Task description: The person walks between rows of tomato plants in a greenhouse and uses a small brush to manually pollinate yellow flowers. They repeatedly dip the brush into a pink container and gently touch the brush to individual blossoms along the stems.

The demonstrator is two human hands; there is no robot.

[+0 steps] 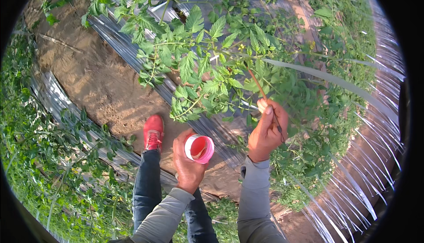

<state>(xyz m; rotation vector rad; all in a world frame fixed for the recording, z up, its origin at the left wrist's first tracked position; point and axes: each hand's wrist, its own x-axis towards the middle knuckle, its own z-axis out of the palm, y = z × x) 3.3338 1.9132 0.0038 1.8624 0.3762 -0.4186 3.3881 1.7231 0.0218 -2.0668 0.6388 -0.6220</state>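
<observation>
My left hand is wrapped around a small open cup with a pink rim and red inside, held below the leaves at centre. In my right hand is a thin brown-handled brush, gripped between thumb and fingers. Its dark tip points up among the tomato plant's leaves, below a small yellow flower. The tomato plant spreads across the upper middle, with toothed green leaves. Whether the brush tip touches the plant, I cannot tell.
A pale flat strap runs from the plant to the right. Silvery plastic mulch film borders the bare soil path. A red shoe stands on the path. More plants grow at lower left, and many pale strings stretch along the right.
</observation>
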